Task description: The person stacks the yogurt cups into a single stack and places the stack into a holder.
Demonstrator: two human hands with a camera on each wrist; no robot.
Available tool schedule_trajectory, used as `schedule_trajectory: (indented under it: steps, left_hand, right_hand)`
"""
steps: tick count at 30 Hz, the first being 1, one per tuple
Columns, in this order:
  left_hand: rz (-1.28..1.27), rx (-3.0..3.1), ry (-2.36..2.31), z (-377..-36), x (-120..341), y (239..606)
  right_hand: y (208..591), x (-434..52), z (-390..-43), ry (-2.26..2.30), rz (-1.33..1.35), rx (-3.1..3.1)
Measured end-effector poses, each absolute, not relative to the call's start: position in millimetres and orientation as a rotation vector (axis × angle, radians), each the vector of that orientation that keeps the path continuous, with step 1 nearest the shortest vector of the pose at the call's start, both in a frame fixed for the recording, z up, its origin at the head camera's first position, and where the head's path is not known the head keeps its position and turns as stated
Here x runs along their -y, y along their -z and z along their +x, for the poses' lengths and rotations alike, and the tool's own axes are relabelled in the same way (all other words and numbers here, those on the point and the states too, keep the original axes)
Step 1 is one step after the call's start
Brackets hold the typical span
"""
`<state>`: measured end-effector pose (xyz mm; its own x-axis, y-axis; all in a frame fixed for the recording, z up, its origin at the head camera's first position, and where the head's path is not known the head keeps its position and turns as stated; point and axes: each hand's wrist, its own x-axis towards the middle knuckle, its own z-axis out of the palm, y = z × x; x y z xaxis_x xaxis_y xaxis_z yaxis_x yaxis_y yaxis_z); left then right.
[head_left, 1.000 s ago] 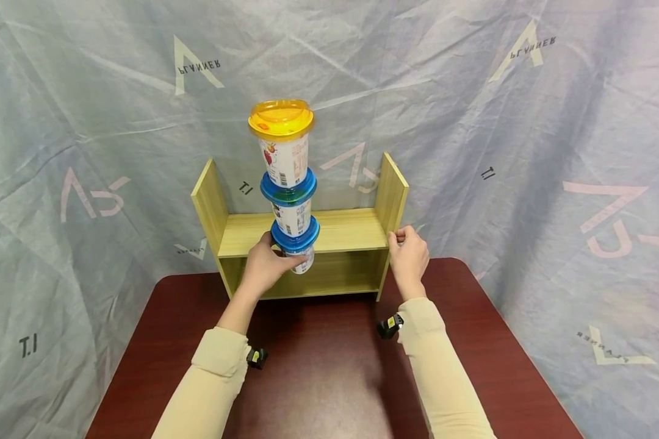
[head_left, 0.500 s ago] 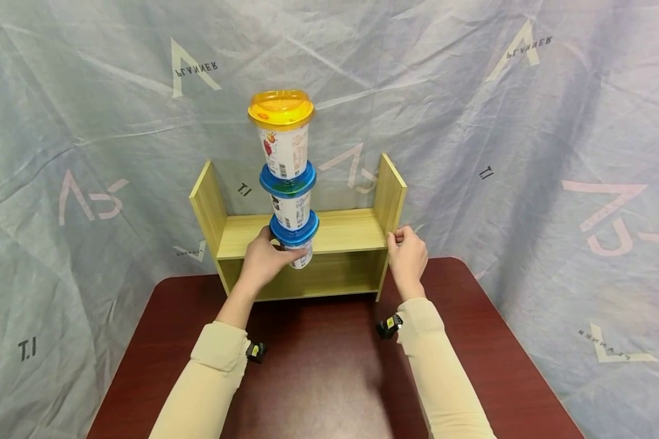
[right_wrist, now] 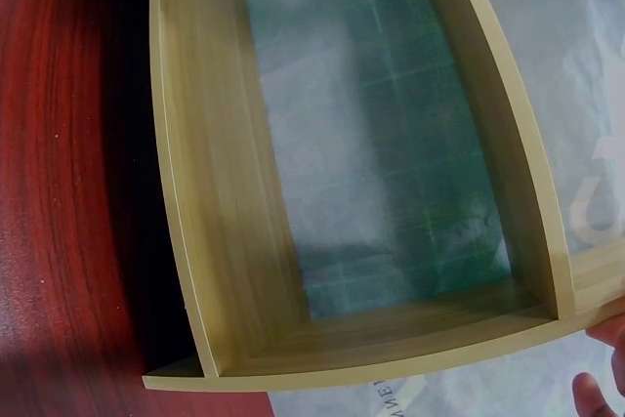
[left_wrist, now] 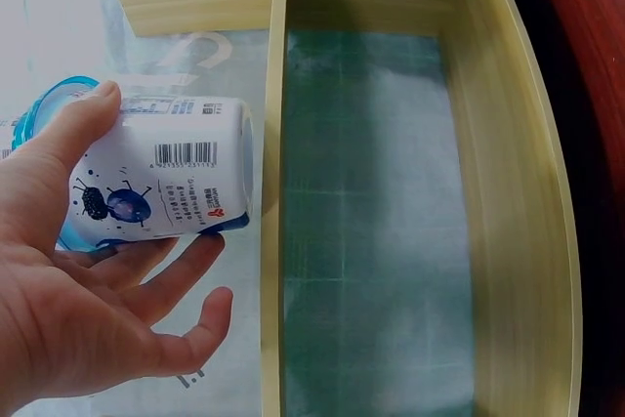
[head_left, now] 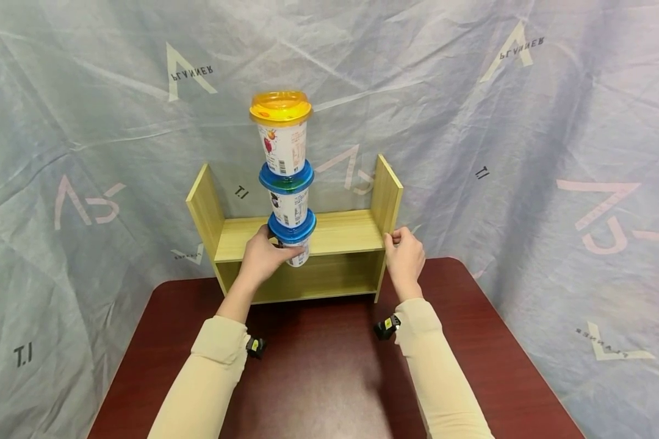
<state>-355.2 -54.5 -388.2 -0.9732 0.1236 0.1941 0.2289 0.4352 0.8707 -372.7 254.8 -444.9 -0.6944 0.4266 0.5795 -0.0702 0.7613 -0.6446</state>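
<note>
Three white printed cups stand stacked in a tower in front of the wooden shelf [head_left: 340,231]. The top cup [head_left: 282,146] has an orange lid, while the middle cup [head_left: 289,204] and the bottom cup [head_left: 299,253] have blue lids. My left hand [head_left: 259,259] grips the bottom cup [left_wrist: 166,187] at the level of the shelf's upper board, thumb on one side and fingers [left_wrist: 181,261] on the other. My right hand [head_left: 405,256] holds the front edge of the shelf's right side panel with curled fingers. Only its fingertips [right_wrist: 591,393] show in the right wrist view.
The shelf [left_wrist: 391,192] stands at the back edge of a dark red table [head_left: 329,378], against a grey printed cloth backdrop [head_left: 527,152]. Its two levels [right_wrist: 322,192] hold nothing.
My left hand has lifted the cup tower slightly and brought it more upright, close to the shelf's upper board. The right hand has stayed on the side panel.
</note>
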Motion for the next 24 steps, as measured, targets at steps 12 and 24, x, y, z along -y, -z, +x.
schedule_trajectory:
  steps: [12, 24]
  left_hand:
    - [-0.315, 2.580, 1.584, -367.3, 52.9, 391.6]
    - [-0.292, 2.576, 1.531, -375.6, 47.8, 392.1]
  right_hand:
    - [446.6, -255.9, -372.8, -0.822, -0.257, 2.195]
    - [449.0, -256.6, -374.5, -0.805, -0.250, 2.190]
